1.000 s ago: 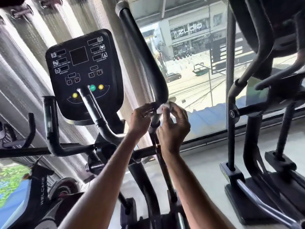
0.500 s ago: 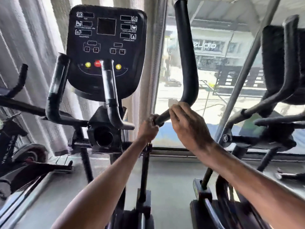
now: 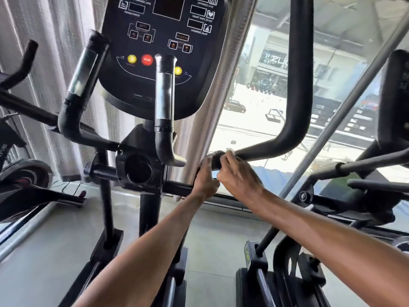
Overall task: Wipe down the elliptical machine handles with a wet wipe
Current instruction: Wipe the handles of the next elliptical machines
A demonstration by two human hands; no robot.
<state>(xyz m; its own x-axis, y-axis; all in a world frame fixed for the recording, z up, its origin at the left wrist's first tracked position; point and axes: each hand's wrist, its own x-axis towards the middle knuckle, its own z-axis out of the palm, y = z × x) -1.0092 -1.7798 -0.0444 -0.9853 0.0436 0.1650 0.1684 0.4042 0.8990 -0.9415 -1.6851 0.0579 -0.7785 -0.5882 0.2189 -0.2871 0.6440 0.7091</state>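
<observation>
Centre frame: left hand (image 3: pixel 205 181) grasps the right handle (image 3: pixel 299 96) at its base; right hand (image 3: pixel 238 175) clamps the wet wipe (image 3: pixel 229 149) against it. Judged midway; centre grips (image 3: pixel 164 96) likely pending.

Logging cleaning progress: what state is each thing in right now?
swing handle: held at its lower bend.
wet wipe: pressed on the handle, mostly hidden, white edge showing.
left hand: grips the handle's end.
right hand: curled over the wipe.
console screen: dark.
</observation>
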